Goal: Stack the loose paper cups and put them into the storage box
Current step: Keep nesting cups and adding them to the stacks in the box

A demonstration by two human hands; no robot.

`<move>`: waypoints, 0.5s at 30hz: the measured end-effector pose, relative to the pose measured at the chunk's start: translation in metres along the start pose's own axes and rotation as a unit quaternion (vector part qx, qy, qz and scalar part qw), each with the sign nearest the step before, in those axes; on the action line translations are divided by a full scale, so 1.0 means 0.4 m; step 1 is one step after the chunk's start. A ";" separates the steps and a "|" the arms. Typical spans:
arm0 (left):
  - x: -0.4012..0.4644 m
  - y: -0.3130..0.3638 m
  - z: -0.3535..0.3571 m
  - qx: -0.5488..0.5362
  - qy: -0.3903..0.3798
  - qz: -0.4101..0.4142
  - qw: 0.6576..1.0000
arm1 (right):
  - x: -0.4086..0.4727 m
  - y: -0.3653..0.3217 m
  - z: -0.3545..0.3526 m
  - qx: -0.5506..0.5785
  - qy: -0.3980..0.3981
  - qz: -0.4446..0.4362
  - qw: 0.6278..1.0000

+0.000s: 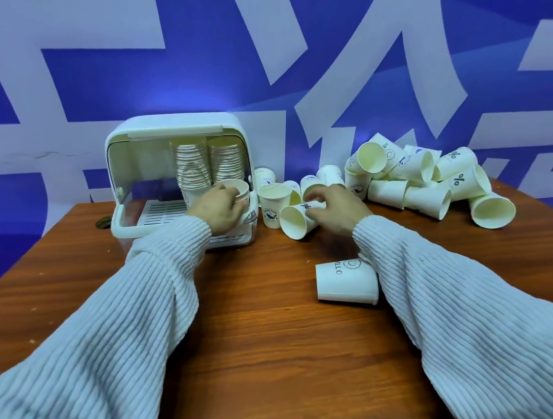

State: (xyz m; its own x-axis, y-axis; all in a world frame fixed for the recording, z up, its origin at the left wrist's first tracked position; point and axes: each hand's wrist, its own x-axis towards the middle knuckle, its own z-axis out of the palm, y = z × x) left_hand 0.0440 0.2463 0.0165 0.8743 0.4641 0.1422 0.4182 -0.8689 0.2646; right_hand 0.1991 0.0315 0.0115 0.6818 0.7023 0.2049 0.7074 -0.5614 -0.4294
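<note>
At the open front of the storage box (178, 172), far left on the table (265, 331), the left hand (222, 212) gripped a short cup stack (240, 192), rim up, probably so it could take another. The right hand (335, 207) clasped a tipped cup (298, 219) just right of the box; loose cups (430, 178) were heaped far right, two tall stacks (209, 163) already inside.

You sat in a staged demo space: printed blue-and-white backdrop (251, 57) at twelve o'clock behind a wooden worktop (263, 314).
</note>
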 end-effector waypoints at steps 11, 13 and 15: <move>-0.020 0.088 0.027 0.091 0.209 0.134 0.964 | 0.033 -0.010 0.023 -0.110 0.043 -0.014 0.993; -0.006 0.119 0.040 0.110 0.157 0.144 0.971 | 0.030 -0.001 0.011 -0.108 0.075 -0.006 0.991; 0.008 0.145 0.053 0.134 0.094 0.122 0.979 | 0.022 0.010 -0.007 -0.106 0.116 0.003 0.988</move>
State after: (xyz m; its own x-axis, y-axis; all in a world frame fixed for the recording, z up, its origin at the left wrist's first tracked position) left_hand 0.0764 0.1935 0.0119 0.9058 0.2381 0.3505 0.2741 -0.9601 -0.0561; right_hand 0.2083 0.0341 0.0140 0.6931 0.5938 0.4086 0.7097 -0.6615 -0.2424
